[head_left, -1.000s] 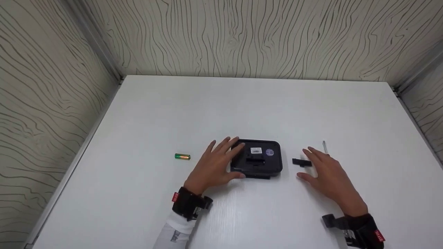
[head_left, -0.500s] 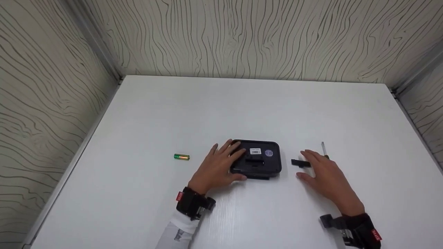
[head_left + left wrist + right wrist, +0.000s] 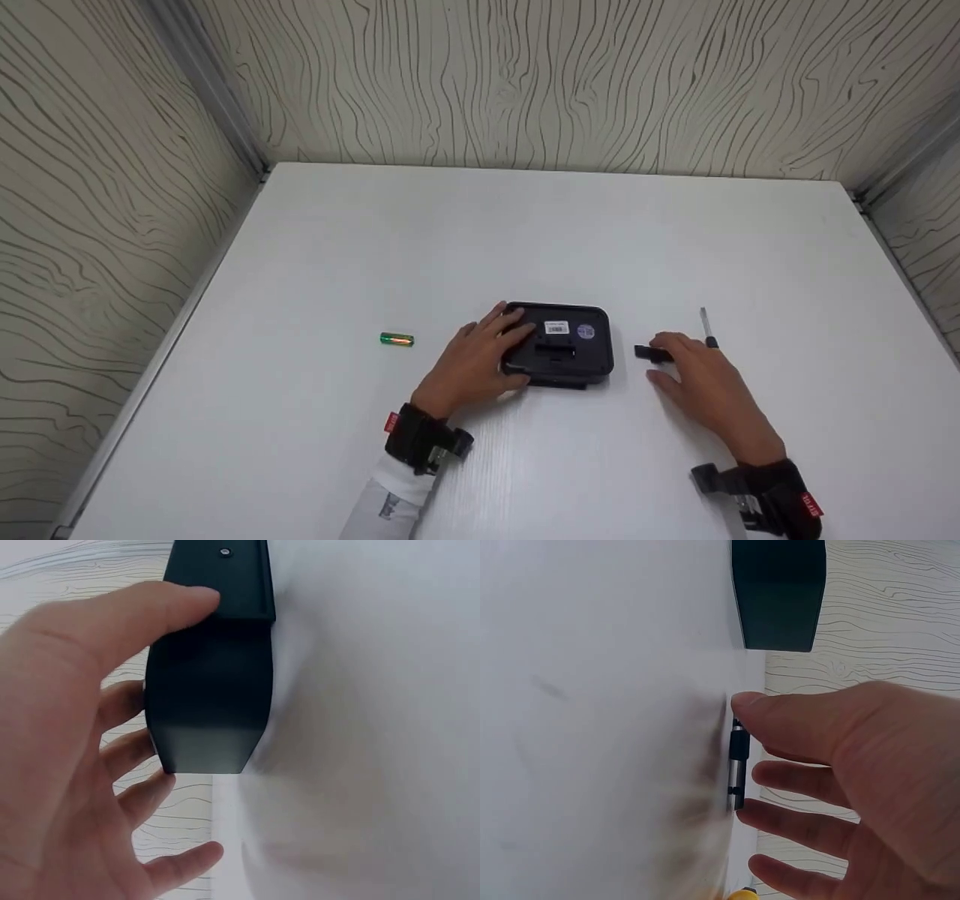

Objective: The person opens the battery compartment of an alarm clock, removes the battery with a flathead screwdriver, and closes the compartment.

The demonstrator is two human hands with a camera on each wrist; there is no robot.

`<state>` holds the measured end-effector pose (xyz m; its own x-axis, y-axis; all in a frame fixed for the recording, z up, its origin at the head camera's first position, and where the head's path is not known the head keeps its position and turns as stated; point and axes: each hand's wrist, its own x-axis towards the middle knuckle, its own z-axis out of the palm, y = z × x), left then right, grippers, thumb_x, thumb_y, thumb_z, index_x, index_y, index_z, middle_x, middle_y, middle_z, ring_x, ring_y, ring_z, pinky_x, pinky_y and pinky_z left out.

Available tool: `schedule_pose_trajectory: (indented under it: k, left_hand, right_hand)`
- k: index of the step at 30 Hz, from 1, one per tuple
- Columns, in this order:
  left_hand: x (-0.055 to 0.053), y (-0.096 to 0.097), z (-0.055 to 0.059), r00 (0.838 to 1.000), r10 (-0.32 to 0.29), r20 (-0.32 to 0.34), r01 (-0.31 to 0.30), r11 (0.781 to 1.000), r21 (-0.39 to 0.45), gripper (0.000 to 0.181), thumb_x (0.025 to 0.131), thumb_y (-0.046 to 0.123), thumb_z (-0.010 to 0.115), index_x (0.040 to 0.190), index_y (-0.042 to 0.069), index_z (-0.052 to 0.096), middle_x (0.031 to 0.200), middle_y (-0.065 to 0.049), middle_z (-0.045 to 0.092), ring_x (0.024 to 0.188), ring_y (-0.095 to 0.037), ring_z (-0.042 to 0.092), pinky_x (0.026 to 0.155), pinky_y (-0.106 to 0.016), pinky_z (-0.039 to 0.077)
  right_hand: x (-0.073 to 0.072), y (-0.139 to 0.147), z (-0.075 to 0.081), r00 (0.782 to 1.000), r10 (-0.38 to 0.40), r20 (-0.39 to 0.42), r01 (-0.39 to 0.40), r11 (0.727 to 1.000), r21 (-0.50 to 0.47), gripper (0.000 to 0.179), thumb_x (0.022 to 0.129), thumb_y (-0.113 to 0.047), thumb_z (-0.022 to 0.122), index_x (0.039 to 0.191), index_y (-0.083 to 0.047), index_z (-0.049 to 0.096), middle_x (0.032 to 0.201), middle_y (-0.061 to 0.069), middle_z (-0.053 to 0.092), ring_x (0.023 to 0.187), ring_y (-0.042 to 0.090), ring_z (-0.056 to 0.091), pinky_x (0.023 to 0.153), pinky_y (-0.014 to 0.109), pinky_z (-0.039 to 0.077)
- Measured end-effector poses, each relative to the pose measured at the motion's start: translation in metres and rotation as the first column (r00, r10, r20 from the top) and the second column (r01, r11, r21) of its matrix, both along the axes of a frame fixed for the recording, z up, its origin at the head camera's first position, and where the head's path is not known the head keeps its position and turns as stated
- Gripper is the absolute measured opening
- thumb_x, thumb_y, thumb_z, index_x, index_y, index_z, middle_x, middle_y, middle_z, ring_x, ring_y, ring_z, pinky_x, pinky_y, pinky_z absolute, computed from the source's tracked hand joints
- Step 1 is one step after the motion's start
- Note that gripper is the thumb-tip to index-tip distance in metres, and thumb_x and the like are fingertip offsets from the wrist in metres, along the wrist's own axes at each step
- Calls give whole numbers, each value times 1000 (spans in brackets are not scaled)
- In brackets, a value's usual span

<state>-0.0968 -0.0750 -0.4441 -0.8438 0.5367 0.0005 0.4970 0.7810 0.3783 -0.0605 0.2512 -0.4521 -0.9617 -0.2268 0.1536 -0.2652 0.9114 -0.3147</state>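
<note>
A black rounded rectangular electronic device [image 3: 592,356] lies back up on the white table, with a barcode label, a round sticker and an open slot like a battery compartment. My left hand [image 3: 469,367] holds its left end, the fingers on top and the thumb against the near side. The left wrist view shows the thumb of the left hand [image 3: 67,735] on a face with a screw. Right of the device lies a small black battery cover [image 3: 651,352]. My right hand [image 3: 709,386] hovers over it, fingers relaxed, the index finger at its far edge and the thumb apart.
A green and copper battery [image 3: 397,340] lies left of the device. Beyond the right hand is a screwdriver [image 3: 707,326], its handle partly hidden. Patterned panels [image 3: 495,82] stand at the back and sides of the table [image 3: 450,232].
The right hand has lowered slightly, its index finger coming onto the battery cover. The screwdriver shows more. My left hand has shifted slightly on the device, which stays in place.
</note>
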Motion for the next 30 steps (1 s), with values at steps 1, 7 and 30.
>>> schedule_pose_trajectory:
  k: [1,7,30]
  left_hand:
    - [0,0,0,1000,2,6,-2,1000,7,71,86,44,68,149,29,40,160,6,29,152,-18,13,116,-49,30]
    - [-2,3,-1,999,9,34,-10,1000,28,72,85,43,70,149,29,40,160,6,28,152,-18,12,115,-46,33]
    - [-2,4,0,999,15,46,-17,999,48,72,84,39,71,148,30,41,159,5,30,152,-20,15,108,-48,41]
  right_hand:
    - [0,0,0,1000,-2,0,2,1000,0,40,83,-13,75,119,-3,61,120,16,66,111,36,62,92,54,48]
    - [-1,0,-2,1000,-16,-13,15,1000,-6,30,83,-10,74,110,-4,64,113,16,69,107,35,64,89,53,50]
    - [-4,-1,-3,999,-40,-13,39,996,-77,13,81,0,73,89,-7,66,92,11,72,85,25,67,75,44,53]
